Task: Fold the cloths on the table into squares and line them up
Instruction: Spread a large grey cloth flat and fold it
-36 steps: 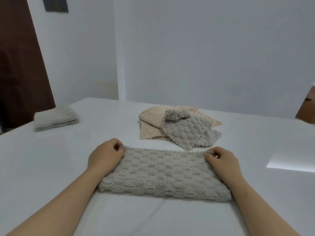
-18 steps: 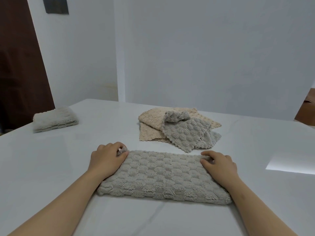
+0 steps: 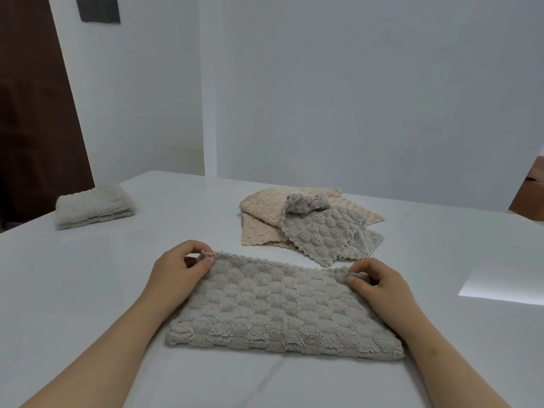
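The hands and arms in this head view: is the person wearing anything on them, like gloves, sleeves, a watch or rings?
Nothing shows on them. The left hand and right hand are bare, with no gloves, and no rings can be seen on the fingers in view. Both forearms are uncovered down to the bottom edge of the picture: no sleeves, watch, bracelet or markings. The nails look short and unpainted.

grey scallop-textured cloth [image 3: 282, 307], beige cloth [image 3: 262, 219], white table [image 3: 88, 275], brown door [image 3: 32, 113]

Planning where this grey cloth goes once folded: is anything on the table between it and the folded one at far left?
Nothing visible: bare table lies between the grey cloth and the folded cloth. The unfolded pile sits behind, off that path.
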A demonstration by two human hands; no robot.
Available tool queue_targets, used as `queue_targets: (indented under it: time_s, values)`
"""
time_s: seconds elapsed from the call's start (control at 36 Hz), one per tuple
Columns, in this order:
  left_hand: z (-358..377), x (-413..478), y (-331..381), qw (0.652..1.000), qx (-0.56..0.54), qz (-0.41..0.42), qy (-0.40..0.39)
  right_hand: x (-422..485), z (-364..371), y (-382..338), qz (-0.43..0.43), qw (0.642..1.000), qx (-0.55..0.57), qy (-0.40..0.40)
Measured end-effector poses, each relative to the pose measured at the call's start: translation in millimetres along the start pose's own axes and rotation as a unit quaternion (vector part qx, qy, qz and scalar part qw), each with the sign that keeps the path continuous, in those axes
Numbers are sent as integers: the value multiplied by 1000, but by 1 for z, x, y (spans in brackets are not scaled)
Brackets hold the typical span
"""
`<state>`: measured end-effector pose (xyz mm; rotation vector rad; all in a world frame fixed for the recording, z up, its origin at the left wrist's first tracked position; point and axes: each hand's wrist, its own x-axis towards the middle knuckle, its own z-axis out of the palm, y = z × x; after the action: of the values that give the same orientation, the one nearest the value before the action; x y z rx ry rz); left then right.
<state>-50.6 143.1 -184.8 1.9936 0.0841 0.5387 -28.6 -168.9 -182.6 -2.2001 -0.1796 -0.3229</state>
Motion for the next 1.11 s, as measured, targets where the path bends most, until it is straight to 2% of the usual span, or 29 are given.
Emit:
queue_targets:
  time_s: [0.25,0.58,0.72,1.11]
  values:
    - [-2,3,-4,997,-59,-29,45,2,0,2,10,998,33,53]
    - [-6,1,8,982,-165,-64,58,-7,-3,-3,26,972,201,116]
    - [-17,-4,35,975,-211,-47,51,-12,-15,-25,-4,962,231,147]
    - [-68,-11,106,973,-229,18,1,-34,-62,-90,-70,942,282,171]
